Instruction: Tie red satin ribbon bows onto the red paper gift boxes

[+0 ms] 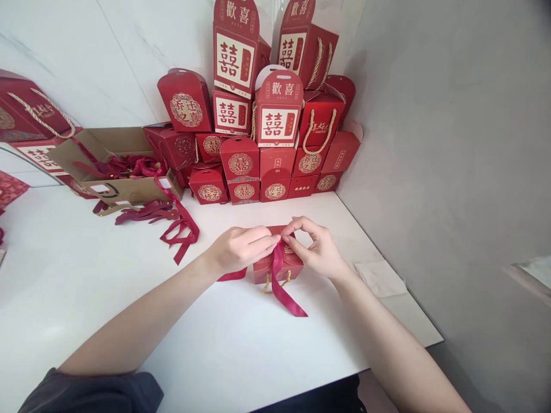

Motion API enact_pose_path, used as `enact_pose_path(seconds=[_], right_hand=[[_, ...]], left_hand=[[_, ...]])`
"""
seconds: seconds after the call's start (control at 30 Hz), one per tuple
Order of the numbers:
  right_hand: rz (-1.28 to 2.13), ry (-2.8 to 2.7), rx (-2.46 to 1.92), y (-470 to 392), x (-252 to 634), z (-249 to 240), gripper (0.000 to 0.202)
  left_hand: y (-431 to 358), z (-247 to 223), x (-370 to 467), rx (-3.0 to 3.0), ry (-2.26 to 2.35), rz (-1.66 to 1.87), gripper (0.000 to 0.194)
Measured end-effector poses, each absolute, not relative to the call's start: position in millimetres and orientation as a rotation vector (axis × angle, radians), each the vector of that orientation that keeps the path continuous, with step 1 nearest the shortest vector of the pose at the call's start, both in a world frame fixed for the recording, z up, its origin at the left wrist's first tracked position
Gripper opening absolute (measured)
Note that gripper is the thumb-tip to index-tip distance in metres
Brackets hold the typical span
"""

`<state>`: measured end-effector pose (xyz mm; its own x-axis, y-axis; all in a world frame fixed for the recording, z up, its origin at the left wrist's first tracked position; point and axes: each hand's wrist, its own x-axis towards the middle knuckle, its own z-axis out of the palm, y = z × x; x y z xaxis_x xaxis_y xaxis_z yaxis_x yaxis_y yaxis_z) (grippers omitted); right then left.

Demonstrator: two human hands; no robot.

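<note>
A small red gift box (pixel 261 271) with gold cord handles sits on the white table in front of me. A dark red ribbon (pixel 284 298) lies over its top, one tail hanging down the near side and another stretching left along the table. My left hand (pixel 243 248) is closed at the box's top, its fingertips pinching the ribbon. From the right, my right hand (pixel 316 246) meets it there, thumb and forefinger pinched together at the same spot on the ribbon. The fingertips partly hide the point where the ribbon crosses.
Stacked red gift boxes (pixel 241 163) line the back wall. At the left stands an open cardboard box (pixel 129 196) of dark red ribbons, with loose ribbons (pixel 148 213) in front. A white tissue (pixel 381 278) lies by the table's right edge, near the grey wall.
</note>
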<state>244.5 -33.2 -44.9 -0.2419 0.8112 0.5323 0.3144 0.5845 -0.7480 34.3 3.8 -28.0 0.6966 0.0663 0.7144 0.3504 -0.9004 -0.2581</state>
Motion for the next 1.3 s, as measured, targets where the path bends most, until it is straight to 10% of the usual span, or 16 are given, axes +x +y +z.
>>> enact_pose_path(seconds=[1.3], right_hand=[[0.475,-1.823,-1.151,-45,224,-43,0.012]], left_hand=[[6,-26,35,-2.522,-0.245,-1.043,0.012]])
